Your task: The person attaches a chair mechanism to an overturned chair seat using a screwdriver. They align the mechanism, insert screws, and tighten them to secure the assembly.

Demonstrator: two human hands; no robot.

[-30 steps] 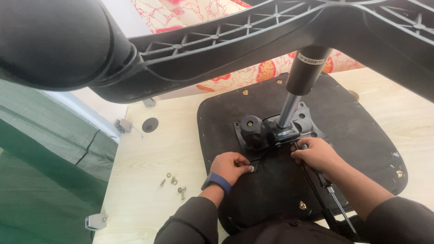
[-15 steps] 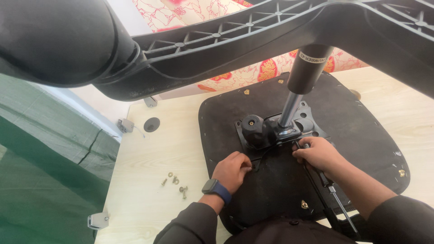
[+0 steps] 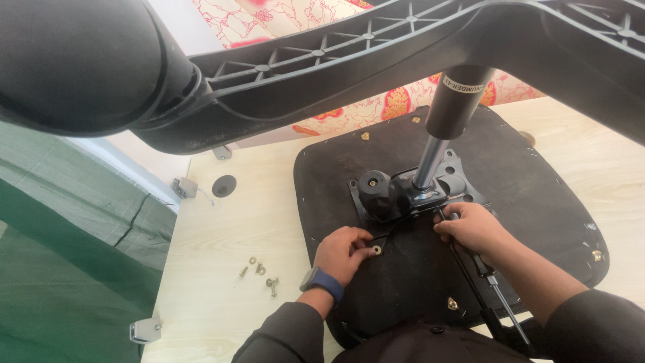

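Our left hand (image 3: 346, 252) pinches a washer (image 3: 376, 250) on the seat (image 3: 537, 202) — the bracket (image 3: 410, 191) lies at one o'clock from that grip. Right hand (image 3: 470, 227) clenches a lever (image 3: 494, 286), nearer the bracket — its axis runs toward five o'clock.

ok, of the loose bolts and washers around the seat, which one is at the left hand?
The washer at the left hand's fingertips, lying on the black seat underside. The other bolts and washers lie apart on the wooden table, left of the wrist.
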